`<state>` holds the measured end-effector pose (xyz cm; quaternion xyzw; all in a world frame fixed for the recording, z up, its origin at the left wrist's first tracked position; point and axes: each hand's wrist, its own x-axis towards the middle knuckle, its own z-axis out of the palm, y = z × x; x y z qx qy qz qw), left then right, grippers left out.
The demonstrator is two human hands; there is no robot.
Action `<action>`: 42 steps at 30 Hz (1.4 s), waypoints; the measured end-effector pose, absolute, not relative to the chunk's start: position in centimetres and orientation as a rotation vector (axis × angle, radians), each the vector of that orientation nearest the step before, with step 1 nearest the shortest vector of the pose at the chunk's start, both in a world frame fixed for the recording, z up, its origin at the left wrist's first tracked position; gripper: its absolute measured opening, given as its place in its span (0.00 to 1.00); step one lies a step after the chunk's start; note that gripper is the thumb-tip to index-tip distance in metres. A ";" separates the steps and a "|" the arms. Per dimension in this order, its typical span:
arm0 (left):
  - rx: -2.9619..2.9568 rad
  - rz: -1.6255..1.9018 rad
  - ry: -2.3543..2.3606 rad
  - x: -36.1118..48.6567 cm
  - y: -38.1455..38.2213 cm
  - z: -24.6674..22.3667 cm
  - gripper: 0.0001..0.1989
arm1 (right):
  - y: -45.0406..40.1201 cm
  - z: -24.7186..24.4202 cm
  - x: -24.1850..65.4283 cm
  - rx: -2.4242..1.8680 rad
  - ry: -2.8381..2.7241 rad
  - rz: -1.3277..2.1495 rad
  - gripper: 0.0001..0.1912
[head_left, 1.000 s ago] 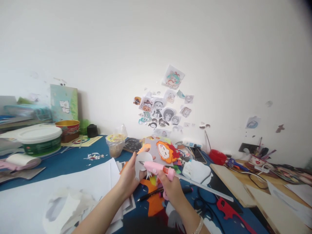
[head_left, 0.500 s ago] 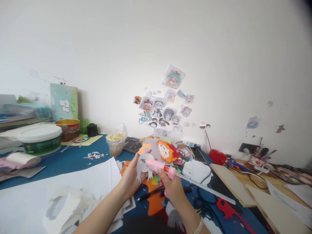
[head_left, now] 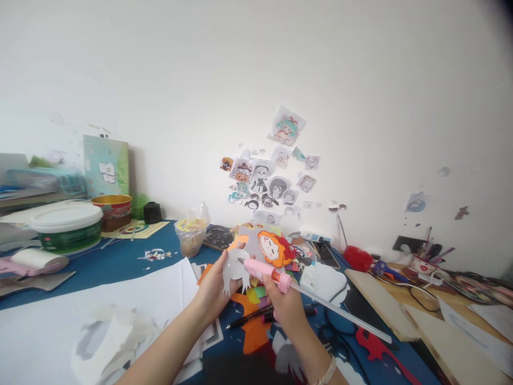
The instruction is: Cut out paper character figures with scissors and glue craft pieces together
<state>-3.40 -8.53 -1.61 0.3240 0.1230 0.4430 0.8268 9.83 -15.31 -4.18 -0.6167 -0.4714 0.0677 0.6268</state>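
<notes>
One blue table (head_left: 120, 264), back edge along white wall (head_left: 172, 80), left hand (head_left: 214, 286) pinching paper cutout (head_left: 235, 270), right hand (head_left: 286, 305) gripping glue gun (head_left: 260, 269), tub label (head_left: 72, 240) I cannot read from here

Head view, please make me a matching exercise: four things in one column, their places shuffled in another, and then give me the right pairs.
Things
1. Pink glue gun
2. Pale gray paper cutout
3. Green tub
4. Red bowl

Places
A. Left part of the picture, touched by neither hand
B. Held in the right hand
C. Right part of the picture, touched by neither hand
D. Held in the left hand

Right pairs: 1-B, 2-D, 3-A, 4-C
</notes>
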 end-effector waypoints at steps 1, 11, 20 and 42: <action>0.695 0.946 0.267 -3.4 -8.6 -1.5 0.22 | -15.3 -4.2 9.9 -1.434 -1.092 0.129 0.19; 0.710 1.040 0.318 -3.4 -8.5 -1.4 0.23 | -15.6 -3.7 9.9 -1.537 -1.172 0.018 0.19; 0.734 1.057 0.273 -3.5 -8.0 -1.9 0.21 | -15.7 -3.1 10.5 -1.596 -1.298 -0.129 0.19; 0.826 1.090 0.519 -3.2 -8.8 -1.7 0.17 | -15.7 -3.3 11.1 -1.578 -1.296 -0.240 0.19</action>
